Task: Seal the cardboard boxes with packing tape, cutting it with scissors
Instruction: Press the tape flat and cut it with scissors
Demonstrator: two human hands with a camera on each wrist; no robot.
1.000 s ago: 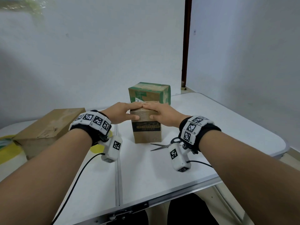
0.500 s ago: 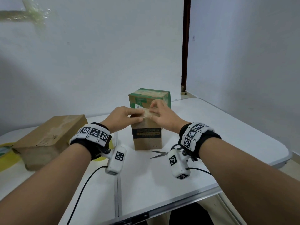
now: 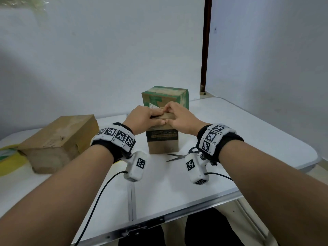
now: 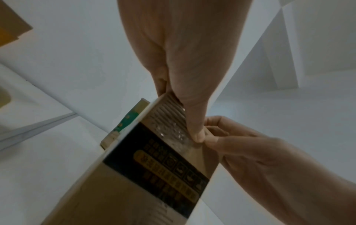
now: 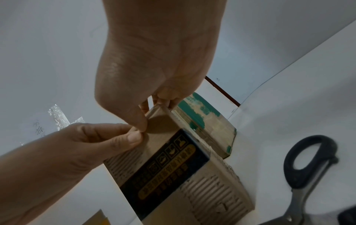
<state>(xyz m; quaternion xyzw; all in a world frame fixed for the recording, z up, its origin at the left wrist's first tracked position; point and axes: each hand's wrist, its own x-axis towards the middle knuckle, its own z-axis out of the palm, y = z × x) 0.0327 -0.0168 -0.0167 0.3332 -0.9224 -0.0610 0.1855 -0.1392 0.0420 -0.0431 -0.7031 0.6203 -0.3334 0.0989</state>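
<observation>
A small brown box [image 3: 163, 144] with a black label stands upright at the table's middle. My left hand [image 3: 144, 115] and right hand [image 3: 178, 115] both grip its top front edge, fingers on the top and thumbs pressed on the front face. The thumbs meet at the middle. In the left wrist view, clear packing tape [image 4: 173, 134] glistens on the box [image 4: 154, 175] under my left hand [image 4: 188, 121], with the right hand [image 4: 221, 137] beside it. The right wrist view shows my right hand [image 5: 150, 117] and left hand [image 5: 123, 137] on the box [image 5: 173, 175]. Scissors [image 3: 177, 155] lie just right of the box.
A green-printed box [image 3: 165, 96] stands right behind the small one. A larger brown box [image 3: 58, 137] lies at the left, with a yellow tape roll [image 3: 8, 160] beyond it. The white table [image 3: 248, 139] ends near my body and at the right. The scissors [image 5: 308, 167] lie by my right wrist.
Both hands have slid up from the box's upper front face to its top edge, and the right fingers now curl over the top. The box has stayed in place.
</observation>
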